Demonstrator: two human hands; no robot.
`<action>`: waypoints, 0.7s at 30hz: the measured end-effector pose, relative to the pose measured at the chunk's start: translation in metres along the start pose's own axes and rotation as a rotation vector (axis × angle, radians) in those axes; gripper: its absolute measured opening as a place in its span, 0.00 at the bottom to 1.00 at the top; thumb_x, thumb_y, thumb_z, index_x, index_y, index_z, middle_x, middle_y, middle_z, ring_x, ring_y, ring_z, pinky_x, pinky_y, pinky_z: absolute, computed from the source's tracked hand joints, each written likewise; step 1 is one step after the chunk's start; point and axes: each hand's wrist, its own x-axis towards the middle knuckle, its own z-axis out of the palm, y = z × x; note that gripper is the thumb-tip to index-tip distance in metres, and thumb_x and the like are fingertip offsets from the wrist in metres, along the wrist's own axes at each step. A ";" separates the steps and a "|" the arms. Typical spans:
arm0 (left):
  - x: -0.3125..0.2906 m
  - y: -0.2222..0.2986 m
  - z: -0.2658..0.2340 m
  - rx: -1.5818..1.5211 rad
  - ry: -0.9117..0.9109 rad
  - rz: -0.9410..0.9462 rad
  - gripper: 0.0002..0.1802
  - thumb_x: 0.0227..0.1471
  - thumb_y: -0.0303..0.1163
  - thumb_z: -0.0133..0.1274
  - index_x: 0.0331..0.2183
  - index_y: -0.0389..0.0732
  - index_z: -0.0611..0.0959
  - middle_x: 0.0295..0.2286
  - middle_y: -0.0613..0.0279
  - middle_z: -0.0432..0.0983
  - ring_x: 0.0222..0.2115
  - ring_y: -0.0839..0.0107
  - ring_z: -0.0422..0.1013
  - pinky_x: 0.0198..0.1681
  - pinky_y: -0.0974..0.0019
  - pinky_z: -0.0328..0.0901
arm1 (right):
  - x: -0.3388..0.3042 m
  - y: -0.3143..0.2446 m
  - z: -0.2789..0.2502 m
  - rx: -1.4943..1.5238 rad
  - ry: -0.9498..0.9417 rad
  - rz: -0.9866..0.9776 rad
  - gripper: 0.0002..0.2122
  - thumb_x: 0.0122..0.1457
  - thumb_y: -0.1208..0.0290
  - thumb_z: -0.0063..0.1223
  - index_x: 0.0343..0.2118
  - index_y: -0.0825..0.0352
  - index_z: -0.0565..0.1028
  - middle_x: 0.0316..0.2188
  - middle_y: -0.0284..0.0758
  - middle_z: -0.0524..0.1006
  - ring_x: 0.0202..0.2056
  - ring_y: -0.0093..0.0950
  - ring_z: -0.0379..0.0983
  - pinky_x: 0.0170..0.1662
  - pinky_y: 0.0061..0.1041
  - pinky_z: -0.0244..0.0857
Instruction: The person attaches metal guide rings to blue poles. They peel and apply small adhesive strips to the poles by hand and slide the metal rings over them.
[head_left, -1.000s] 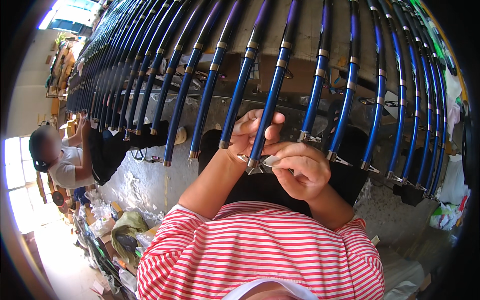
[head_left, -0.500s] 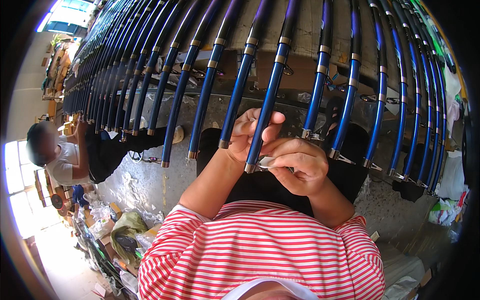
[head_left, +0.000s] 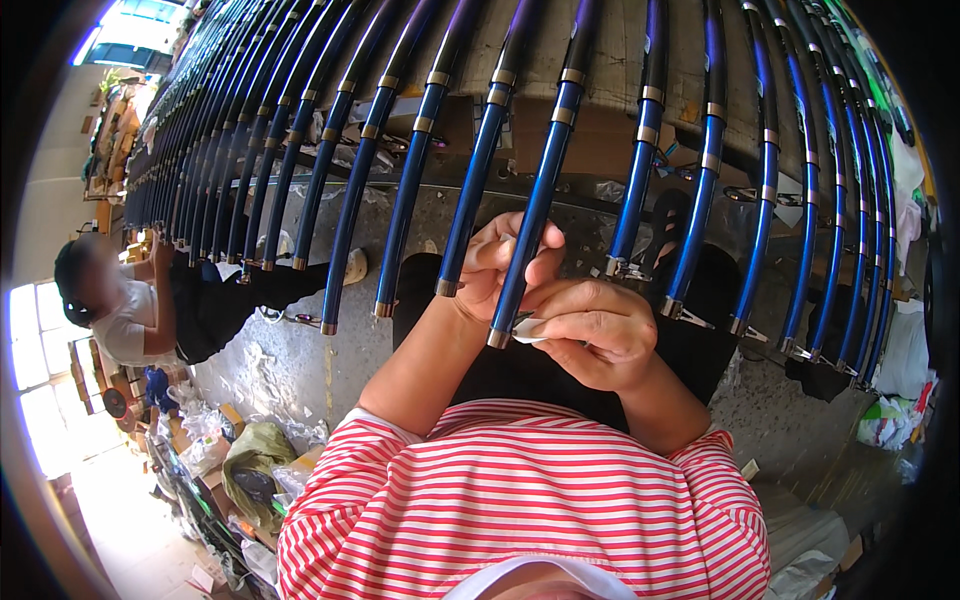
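Observation:
A long row of blue and dark fishing rods slopes toward me with the butt ends nearest. My left hand (head_left: pixel 483 288) is curled behind one fishing rod (head_left: pixel 538 215) near its butt, fingertips showing on the rod's right side. The rod crosses in front of part of that hand. Pinched in my right hand (head_left: pixel 608 328) is a small white piece, paper or cloth (head_left: pixel 528 331), held against the right side of the same rod just above its banded end cap (head_left: pixel 498 338). My right fingertips lie close to the left ones.
A wooden rack surface (head_left: pixel 600 60) carries the rods. Rods to my right have small metal fittings (head_left: pixel 694 318) at their butts. A co-worker (head_left: pixel 130 310) sits at the far left. Bags and boxes (head_left: pixel 255 465) are heaped at lower left; plastic bags (head_left: pixel 890 422) lie at right.
The white piece has shifted slightly down and left at the rod's butt, with my right fingers. My left fingertips have moved a little closer to the rod.

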 end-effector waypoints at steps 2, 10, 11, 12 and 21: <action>0.001 0.000 0.001 0.011 -0.001 -0.008 0.24 0.48 0.35 0.56 0.43 0.28 0.75 0.20 0.58 0.70 0.13 0.81 0.59 0.16 0.78 0.58 | -0.001 0.000 0.000 0.000 -0.004 0.004 0.06 0.44 0.85 0.60 0.25 0.72 0.75 0.26 0.40 0.75 0.31 0.37 0.77 0.33 0.28 0.73; 0.009 0.004 0.002 0.086 -0.035 -0.051 0.22 0.45 0.39 0.59 0.36 0.31 0.77 0.17 0.63 0.64 0.13 0.77 0.59 0.15 0.75 0.56 | -0.001 -0.004 -0.001 -0.010 0.005 0.043 0.06 0.44 0.83 0.61 0.26 0.70 0.76 0.27 0.39 0.77 0.31 0.33 0.77 0.33 0.25 0.71; 0.010 0.004 0.005 0.100 -0.016 -0.054 0.21 0.44 0.40 0.60 0.33 0.32 0.76 0.17 0.63 0.63 0.12 0.77 0.59 0.15 0.75 0.56 | -0.001 -0.003 -0.001 -0.010 0.008 0.041 0.06 0.44 0.83 0.61 0.26 0.70 0.76 0.27 0.39 0.77 0.31 0.33 0.77 0.33 0.24 0.71; 0.011 0.003 0.007 0.115 0.003 -0.057 0.20 0.43 0.40 0.60 0.31 0.33 0.76 0.16 0.63 0.63 0.12 0.77 0.59 0.14 0.76 0.56 | -0.002 -0.003 -0.001 -0.010 0.010 0.039 0.06 0.44 0.83 0.61 0.26 0.70 0.76 0.27 0.39 0.77 0.31 0.33 0.77 0.33 0.24 0.71; 0.016 0.006 0.015 0.221 0.095 -0.104 0.24 0.36 0.43 0.64 0.21 0.42 0.66 0.14 0.64 0.64 0.11 0.78 0.58 0.11 0.76 0.54 | -0.002 -0.002 -0.002 -0.024 0.000 0.019 0.07 0.44 0.82 0.62 0.27 0.70 0.76 0.27 0.39 0.77 0.31 0.33 0.77 0.33 0.25 0.72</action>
